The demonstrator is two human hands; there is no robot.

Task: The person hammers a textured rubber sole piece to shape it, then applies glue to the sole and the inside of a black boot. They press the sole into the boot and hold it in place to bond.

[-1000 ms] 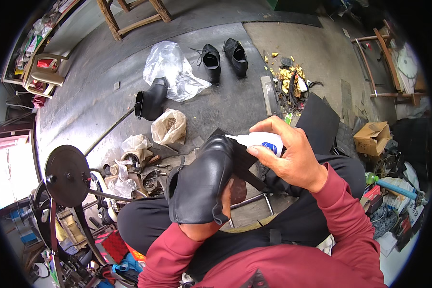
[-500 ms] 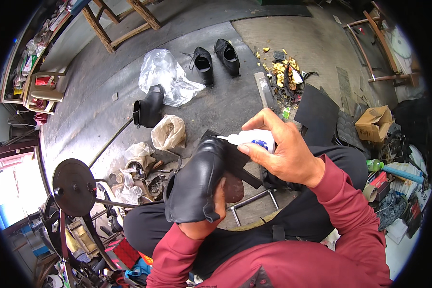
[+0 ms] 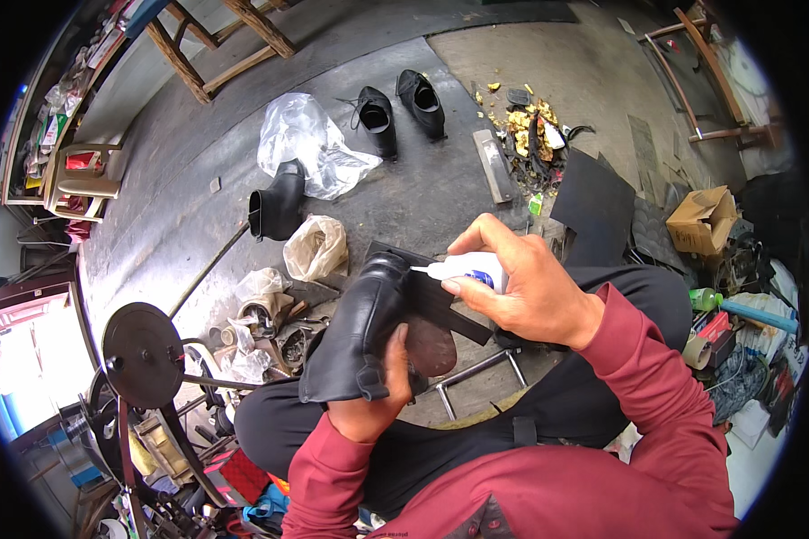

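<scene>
A black leather boot [image 3: 352, 328] lies tilted over my lap, its shaft end toward me. My left hand [image 3: 377, 393] is closed around its near part, thumb along the side. My right hand [image 3: 541, 295] pinches a white squeeze bottle [image 3: 470, 267] between thumb and fingers. The bottle's thin nozzle points left, its tip at the sole edge by the boot's far end; whether it touches, I cannot tell. Flat black strips [image 3: 454, 313] lie beside and beneath the boot, next to a rounded brownish piece [image 3: 433, 349].
On the floor ahead are another black boot [image 3: 277, 202], a clear plastic bag [image 3: 304, 144] and a pair of black shoes [image 3: 421, 103]. Scraps [image 3: 537, 135] lie to the right, near a cardboard box [image 3: 703, 220]. A machine with a dark wheel [image 3: 142, 355] stands at left.
The boot has turned slightly in my left hand and shifted a little left, its near end higher in view. The bottle has tilted slightly, its nozzle still by the sole edge.
</scene>
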